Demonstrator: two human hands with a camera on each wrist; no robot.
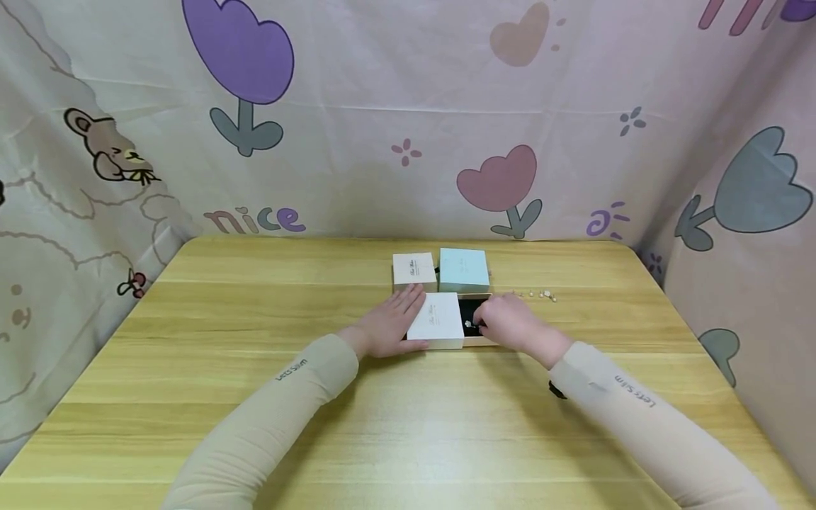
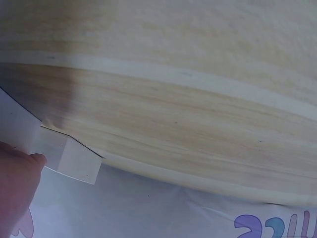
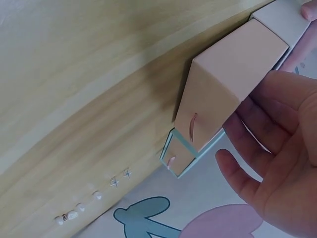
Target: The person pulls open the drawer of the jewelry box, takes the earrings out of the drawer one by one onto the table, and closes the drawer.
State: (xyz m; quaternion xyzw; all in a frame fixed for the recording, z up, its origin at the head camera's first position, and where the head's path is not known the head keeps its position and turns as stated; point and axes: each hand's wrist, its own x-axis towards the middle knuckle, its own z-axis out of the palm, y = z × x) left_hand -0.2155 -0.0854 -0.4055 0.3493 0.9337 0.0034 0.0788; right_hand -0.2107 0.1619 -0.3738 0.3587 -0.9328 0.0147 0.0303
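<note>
My left hand (image 1: 387, 327) holds the white box sleeve (image 1: 440, 320), fingers on its left far corner and thumb along the near side. A pinkish drawer (image 3: 218, 84) with a ribbon tab sticks out of the sleeve to the right. Inside it lies a black lining (image 1: 467, 308) with a small white piece of jewelry (image 1: 469, 324) on it. My right hand (image 1: 513, 322) reaches down into the drawer. Its fingertips are hidden behind the drawer wall in the right wrist view, so whether they pinch anything cannot be told.
Behind the white box stand a smaller white box (image 1: 413, 269) and a light blue box (image 1: 463, 268). Several small earrings (image 1: 547, 294) lie in a row to the right on the wooden table (image 1: 408, 439). A printed curtain (image 1: 357, 127) hangs behind the table.
</note>
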